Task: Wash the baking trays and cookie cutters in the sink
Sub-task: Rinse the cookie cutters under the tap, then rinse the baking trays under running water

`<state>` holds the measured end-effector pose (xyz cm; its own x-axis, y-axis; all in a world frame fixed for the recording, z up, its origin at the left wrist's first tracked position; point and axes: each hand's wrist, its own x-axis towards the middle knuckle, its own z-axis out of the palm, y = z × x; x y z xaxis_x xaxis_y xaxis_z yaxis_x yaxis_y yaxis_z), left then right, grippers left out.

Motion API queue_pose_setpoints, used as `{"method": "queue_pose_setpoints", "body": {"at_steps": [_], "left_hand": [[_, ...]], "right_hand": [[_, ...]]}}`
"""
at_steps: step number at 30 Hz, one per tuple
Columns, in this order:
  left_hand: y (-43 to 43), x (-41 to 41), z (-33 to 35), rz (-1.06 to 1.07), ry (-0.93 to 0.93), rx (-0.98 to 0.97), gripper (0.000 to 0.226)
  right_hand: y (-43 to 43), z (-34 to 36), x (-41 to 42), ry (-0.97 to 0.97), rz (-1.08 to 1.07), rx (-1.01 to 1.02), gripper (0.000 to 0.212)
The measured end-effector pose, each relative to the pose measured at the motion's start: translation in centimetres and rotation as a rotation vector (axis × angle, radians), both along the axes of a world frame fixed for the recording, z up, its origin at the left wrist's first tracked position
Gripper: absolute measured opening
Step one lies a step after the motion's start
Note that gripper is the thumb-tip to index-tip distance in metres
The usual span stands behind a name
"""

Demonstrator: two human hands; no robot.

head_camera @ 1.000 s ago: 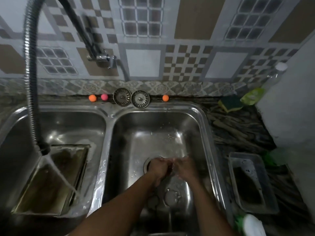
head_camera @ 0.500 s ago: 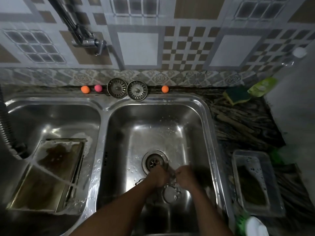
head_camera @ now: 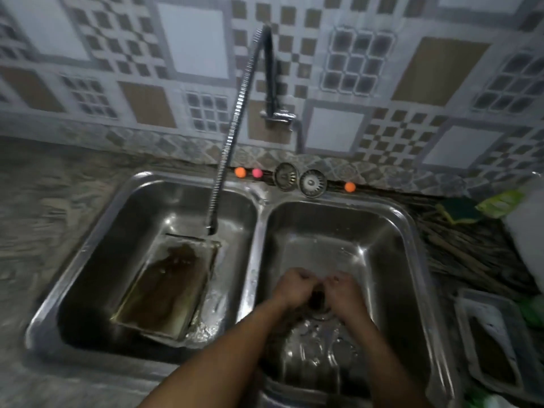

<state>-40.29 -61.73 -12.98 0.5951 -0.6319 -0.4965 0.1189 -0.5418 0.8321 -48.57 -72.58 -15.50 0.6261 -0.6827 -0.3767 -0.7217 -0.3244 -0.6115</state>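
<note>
A rectangular baking tray (head_camera: 164,293) holding brown water lies tilted in the left basin. In the right basin (head_camera: 382,231), my left hand (head_camera: 293,287) and my right hand (head_camera: 343,291) are close together above the drain (head_camera: 317,301). The fingers of both are curled round a small cookie cutter that is mostly hidden between them. More metal cookie cutters (head_camera: 318,348) lie blurred on the basin floor nearer to me.
The flexible tap hose (head_camera: 228,136) hangs into the left basin above the tray. Two strainer plugs (head_camera: 313,183) and small orange and pink balls (head_camera: 240,172) line the back ledge. A sponge (head_camera: 459,212) and a plastic container (head_camera: 494,343) sit on the right counter.
My view has swung left, so the left basin and the hose now sit near the middle. Both hands stay together over the drain, a little farther from the loose cutters.
</note>
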Motion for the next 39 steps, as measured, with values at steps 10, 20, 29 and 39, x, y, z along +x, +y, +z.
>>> {"method": "queue_pose_setpoints", "body": {"at_steps": [10,20,29,39], "left_hand": [[16.0,8.5,2.8,0.762,0.322,-0.276,0.009],[26.6,15.4,-1.8,0.32,-0.263,0.391,0.021],[30.1,17.9,-6.9,0.008,-0.412,0.778,0.035],[29.8,18.2,-8.9,0.126,-0.438,0.64,0.047]], "right_hand": [[18.1,8.5,12.5,-0.448,-0.39,1.03,0.034],[24.7,4.5,17.0,0.03,0.277,0.283,0.015],[27.2,-3.3,16.8,0.227,-0.017,0.157,0.023],[27.8,-2.1,16.8,-0.132,-0.055,-0.05,0.004]]}}
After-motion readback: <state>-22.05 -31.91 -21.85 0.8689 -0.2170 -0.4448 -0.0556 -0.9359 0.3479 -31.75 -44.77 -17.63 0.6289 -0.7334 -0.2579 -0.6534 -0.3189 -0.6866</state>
